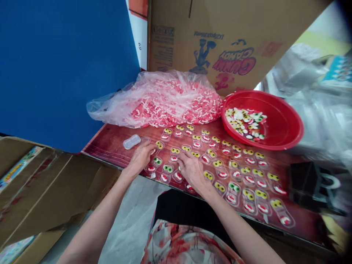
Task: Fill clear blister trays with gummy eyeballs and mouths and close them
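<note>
Clear plastic blister trays (217, 168), each small and oblong with two yellow candy eyes and a red-and-white candy mouth, lie in rows across the dark red tabletop (110, 143) at frame centre. Left hand (141, 156) rests with fingers spread flat on the leftmost trays; right hand (192, 169) lies just beside it, fingers extended onto the adjacent trays, nothing clenched. Tray long axes run toward the lower right. One empty tray (131, 141) lies just upper left of the left fingertips. A red plastic bowl (286, 124) of loose candies sits upper right, well apart.
</note>
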`<action>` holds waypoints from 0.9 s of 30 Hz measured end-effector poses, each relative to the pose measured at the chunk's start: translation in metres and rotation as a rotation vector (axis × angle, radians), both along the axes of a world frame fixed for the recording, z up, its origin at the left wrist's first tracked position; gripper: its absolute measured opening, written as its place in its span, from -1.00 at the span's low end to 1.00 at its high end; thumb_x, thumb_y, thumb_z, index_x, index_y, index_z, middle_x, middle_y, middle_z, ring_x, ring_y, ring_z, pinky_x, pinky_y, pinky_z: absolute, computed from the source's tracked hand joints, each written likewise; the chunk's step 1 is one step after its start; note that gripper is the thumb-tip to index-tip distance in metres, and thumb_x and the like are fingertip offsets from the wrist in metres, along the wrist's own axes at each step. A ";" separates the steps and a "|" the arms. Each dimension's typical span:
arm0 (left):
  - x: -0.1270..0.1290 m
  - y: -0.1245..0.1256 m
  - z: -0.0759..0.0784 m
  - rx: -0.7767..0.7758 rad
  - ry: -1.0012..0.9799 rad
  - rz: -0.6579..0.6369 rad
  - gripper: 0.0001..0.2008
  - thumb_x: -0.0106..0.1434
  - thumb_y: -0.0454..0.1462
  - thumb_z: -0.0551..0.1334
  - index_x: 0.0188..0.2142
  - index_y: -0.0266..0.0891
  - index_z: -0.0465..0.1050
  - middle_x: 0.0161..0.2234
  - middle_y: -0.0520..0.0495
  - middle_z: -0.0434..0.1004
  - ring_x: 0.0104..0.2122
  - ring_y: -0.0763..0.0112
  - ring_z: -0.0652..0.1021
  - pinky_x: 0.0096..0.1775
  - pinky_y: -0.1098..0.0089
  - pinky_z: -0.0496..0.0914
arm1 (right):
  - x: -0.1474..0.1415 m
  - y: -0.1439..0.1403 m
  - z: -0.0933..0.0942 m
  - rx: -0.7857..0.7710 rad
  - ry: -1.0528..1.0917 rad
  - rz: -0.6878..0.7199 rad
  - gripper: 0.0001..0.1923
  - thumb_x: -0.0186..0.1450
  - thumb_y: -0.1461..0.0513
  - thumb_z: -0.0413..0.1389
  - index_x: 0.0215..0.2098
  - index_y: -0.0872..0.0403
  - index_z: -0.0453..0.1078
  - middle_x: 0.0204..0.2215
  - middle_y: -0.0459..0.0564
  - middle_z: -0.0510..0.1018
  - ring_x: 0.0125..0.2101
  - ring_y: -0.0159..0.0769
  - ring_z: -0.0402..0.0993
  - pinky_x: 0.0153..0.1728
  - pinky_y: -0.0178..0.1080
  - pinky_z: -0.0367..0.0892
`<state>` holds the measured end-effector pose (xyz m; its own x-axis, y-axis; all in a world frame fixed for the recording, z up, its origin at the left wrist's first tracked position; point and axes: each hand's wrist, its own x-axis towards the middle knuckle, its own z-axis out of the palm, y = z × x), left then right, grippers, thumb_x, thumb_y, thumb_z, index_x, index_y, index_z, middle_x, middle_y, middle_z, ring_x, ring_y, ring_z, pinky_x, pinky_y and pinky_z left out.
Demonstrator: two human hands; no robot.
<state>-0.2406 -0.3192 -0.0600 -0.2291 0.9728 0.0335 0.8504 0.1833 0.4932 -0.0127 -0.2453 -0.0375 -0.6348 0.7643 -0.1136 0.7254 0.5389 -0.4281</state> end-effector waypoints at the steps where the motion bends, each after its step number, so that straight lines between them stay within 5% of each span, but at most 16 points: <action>1: -0.002 0.002 -0.001 -0.007 0.011 -0.021 -0.63 0.30 -0.39 0.03 0.00 -0.27 0.50 -0.12 -0.24 0.54 -0.11 0.16 0.53 -0.03 0.20 0.39 | 0.004 0.001 0.003 -0.007 0.013 -0.008 -0.74 0.42 0.25 -0.01 -0.10 0.01 0.52 -0.10 0.03 0.56 -0.24 -0.25 0.51 -0.35 -0.32 0.26; 9: -0.019 0.009 -0.016 0.106 0.050 -0.240 -0.66 0.31 -0.31 -0.01 -0.18 -0.13 0.55 -0.19 -0.18 0.57 -0.17 0.16 0.55 -0.09 0.18 0.44 | 0.045 0.033 0.026 0.083 0.067 -0.087 -0.78 0.40 0.27 0.02 -0.16 0.04 0.53 -0.19 0.02 0.56 -0.22 -0.26 0.50 -0.23 -0.32 0.31; 16: -0.032 0.009 -0.022 0.181 0.092 -0.233 -0.71 0.33 -0.08 0.07 -0.16 -0.04 0.54 -0.16 -0.11 0.57 -0.19 0.14 0.55 -0.10 0.12 0.45 | 0.110 0.138 0.048 0.271 0.021 -0.394 -0.73 0.37 0.27 0.01 -0.15 0.09 0.56 -0.17 0.09 0.60 -0.17 -0.19 0.50 -0.13 -0.23 0.34; 21: -0.031 0.009 -0.014 0.105 0.099 -0.217 -0.65 0.34 -0.11 0.02 -0.23 -0.13 0.57 -0.29 -0.17 0.56 -0.28 0.16 0.53 -0.16 0.15 0.43 | 0.148 0.221 0.034 0.127 -0.254 -0.526 -0.71 0.30 0.23 0.11 -0.04 0.06 0.53 -0.08 0.15 0.58 -0.08 -0.07 0.49 -0.12 -0.16 0.37; 27: -0.018 0.012 -0.007 0.101 0.067 -0.123 -0.71 0.33 -0.07 0.09 -0.16 -0.10 0.52 -0.19 -0.09 0.53 -0.19 0.17 0.54 -0.11 0.20 0.44 | 0.179 0.259 0.017 0.034 -0.575 -0.489 -0.39 0.21 0.10 0.26 0.18 0.14 0.34 0.08 0.32 0.45 0.00 0.03 0.47 -0.11 -0.09 0.39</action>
<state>-0.2588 -0.3068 -0.0674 -0.1029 0.9843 0.1438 0.8948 0.0285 0.4455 0.1664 0.0137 -0.0201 -0.0701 0.9525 -0.2964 0.9894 0.1043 0.1013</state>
